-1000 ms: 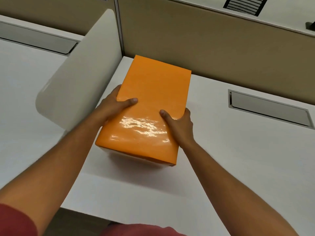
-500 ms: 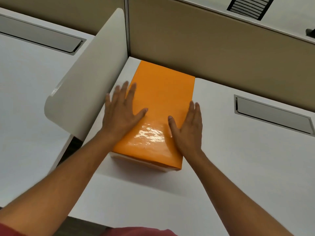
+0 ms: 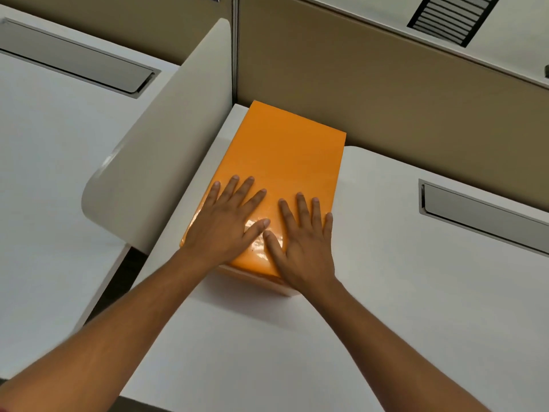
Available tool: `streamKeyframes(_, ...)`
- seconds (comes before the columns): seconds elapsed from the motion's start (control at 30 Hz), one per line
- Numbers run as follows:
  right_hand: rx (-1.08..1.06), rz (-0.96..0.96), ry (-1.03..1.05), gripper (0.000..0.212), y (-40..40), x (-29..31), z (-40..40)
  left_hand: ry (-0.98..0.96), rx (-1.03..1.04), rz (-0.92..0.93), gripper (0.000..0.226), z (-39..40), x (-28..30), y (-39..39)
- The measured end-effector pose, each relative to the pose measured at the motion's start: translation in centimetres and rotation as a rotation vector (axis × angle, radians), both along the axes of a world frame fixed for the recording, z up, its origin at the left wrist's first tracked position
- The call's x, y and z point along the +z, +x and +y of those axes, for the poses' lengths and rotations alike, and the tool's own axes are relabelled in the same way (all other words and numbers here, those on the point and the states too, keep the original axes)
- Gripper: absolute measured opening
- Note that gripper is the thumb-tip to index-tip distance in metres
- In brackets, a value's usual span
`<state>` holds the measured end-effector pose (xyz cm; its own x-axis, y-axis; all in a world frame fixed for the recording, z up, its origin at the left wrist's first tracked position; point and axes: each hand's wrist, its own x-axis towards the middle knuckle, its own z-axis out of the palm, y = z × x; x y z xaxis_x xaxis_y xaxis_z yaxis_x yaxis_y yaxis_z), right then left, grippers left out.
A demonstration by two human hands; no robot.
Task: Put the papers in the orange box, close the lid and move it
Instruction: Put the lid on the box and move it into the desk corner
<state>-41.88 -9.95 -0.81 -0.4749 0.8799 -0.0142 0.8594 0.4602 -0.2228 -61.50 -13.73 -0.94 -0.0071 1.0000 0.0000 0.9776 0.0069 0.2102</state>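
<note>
The orange box [image 3: 285, 156] sits with its glossy lid closed in the far left corner of the white desk [image 3: 386, 292], against the tan partition. My left hand [image 3: 225, 224] lies flat on the near left part of the lid, fingers spread. My right hand [image 3: 303, 242] lies flat on the near right part, thumb almost touching the left thumb. Neither hand grips anything. No papers show.
A curved white divider panel [image 3: 160, 162] stands just left of the box. The tan partition wall [image 3: 386, 93] runs behind it. A grey cable slot [image 3: 481, 215] is set into the desk at the right, another slot [image 3: 74, 60] on the neighbouring desk at the left.
The box went from held at its sides to resting deep in the corner. Both hands let go of the sides and now lie flat on top of the lid, close together.
</note>
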Motion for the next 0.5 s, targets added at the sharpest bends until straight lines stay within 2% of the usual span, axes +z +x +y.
streamKeyframes(0.33, 0.036, 0.009, 0.012, 0.076, -5.7, 0.1, 8.4, 0.005, 0.043, 0.029, 0.08, 7.6, 0.6, -5.4)
streamKeyframes(0.5, 0.037, 0.009, 0.013, 0.075, -7.7, 0.0, 11.5, 0.004, 0.044, 0.04, 0.072, 10.4, 0.8, -7.2)
